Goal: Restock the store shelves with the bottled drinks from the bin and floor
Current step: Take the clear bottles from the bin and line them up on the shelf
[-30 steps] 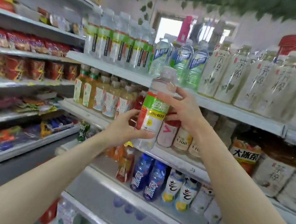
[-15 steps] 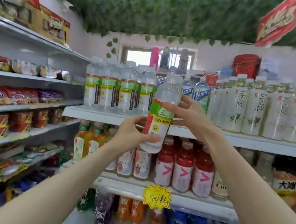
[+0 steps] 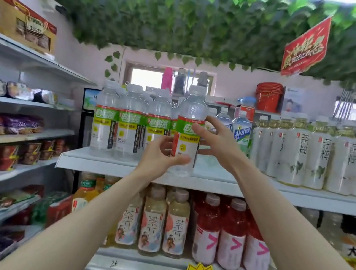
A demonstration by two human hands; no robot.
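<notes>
Head view: the bottle [image 3: 187, 133] (clear body, green/red label, white cap) stands upright at the front edge of the upper drinks shelf [image 3: 244, 189], just right of the row of matching bottles [image 3: 128, 126]. Whether its base touches the shelf yet cannot be told. The left grip [image 3: 158, 157] wraps the lower body, thumb across the front near the base; this probably carries the wt. and steers the base. The right grip [image 3: 215, 139] clasps the label band from the right side, thumb on the front; this probably keeps the bottle vertical w/ label facing out, as in the row. Both grips are clenched on the bottle; neither is released. The placement fits the layout: same product is grouped, and a gap lies between the row and the blue-label bottles [image 3: 242, 132] further back. Est. step: set-down, nearly complete for this unit. Next move req.: seat the base, slide it back level w/ the row, then let go. Risk: nudging the nearest row bottle, which the held one overlaps in view; contact cannot be told. Bin and floor stock: not visible.
</notes>
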